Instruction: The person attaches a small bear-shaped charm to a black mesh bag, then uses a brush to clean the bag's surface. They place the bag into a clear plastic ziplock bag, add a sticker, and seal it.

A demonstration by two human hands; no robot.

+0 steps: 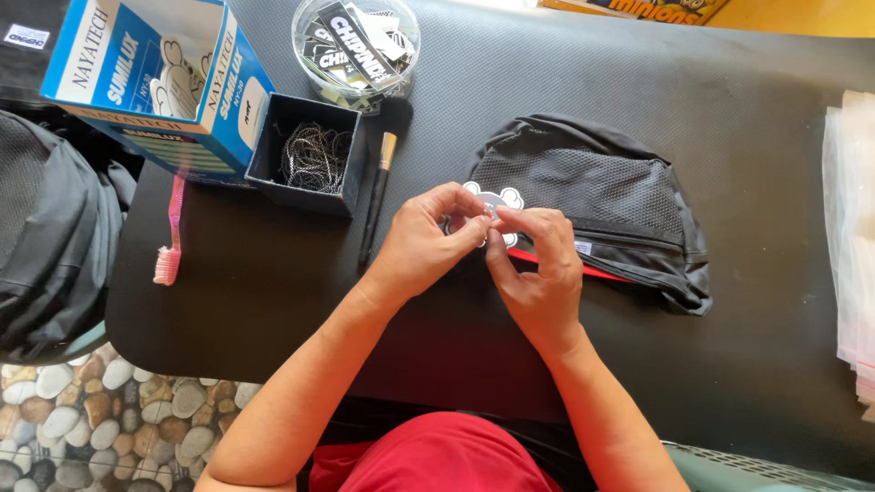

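A: Item one, the grip. Left hand [427,239] and right hand [538,264] meet fingertip to fingertip, both pinching a small white paw-shaped tag [493,202] with grey patches.

B: Location?

A: Held just over the black surface [273,273], at the near edge of a black mesh pouch [592,205] (red trim shows under it).

B: Step in hand?

A: By the look of it, fitting something tiny to the tag; the piece itself is too small to tell. The next move likely calls for steady fingertips and a fine pinch.

B: Surroundings?

A: Black brush [378,196] left of the hands; black box of chains [312,155]; blue carton [159,77]; clear tub of labels [355,46]; pink toothbrush [171,232]; clear bags [852,237], far right.
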